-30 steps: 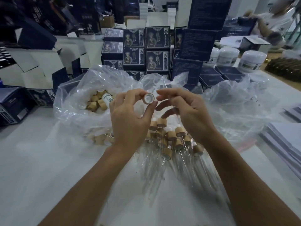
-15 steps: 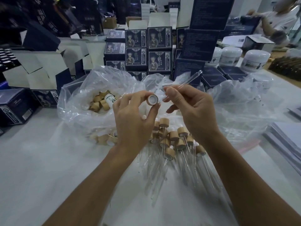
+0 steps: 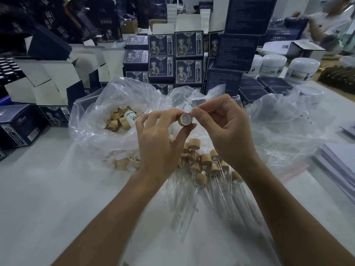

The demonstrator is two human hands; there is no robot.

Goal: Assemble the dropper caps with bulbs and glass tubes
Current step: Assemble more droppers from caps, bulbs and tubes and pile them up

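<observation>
My left hand point(image 3: 157, 143) pinches a wooden dropper cap point(image 3: 185, 120) between thumb and fingers, its open underside turned toward me. My right hand point(image 3: 222, 131) pinches a thin glass tube point(image 3: 217, 105) whose near end sits right at the cap's rim; the tube slants up and to the right. Below my hands lies a pile of assembled droppers point(image 3: 203, 169) with wooden caps and glass tubes on the white table point(image 3: 48, 189). A clear plastic bag point(image 3: 107, 104) at the left holds several loose wooden caps point(image 3: 117, 121).
A second crumpled plastic bag point(image 3: 284, 127) lies at the right. Dark printed boxes point(image 3: 174, 56) are stacked behind, open white-lined cartons point(image 3: 48, 77) at the left, white jars point(image 3: 301, 70) at the back right, a paper stack point(image 3: 338, 166) at the right edge. A person stands at the far right.
My right hand picked up a glass tube and brought its end down to the cap, closing the gap between my hands. The left hand kept the cap nearly still.
</observation>
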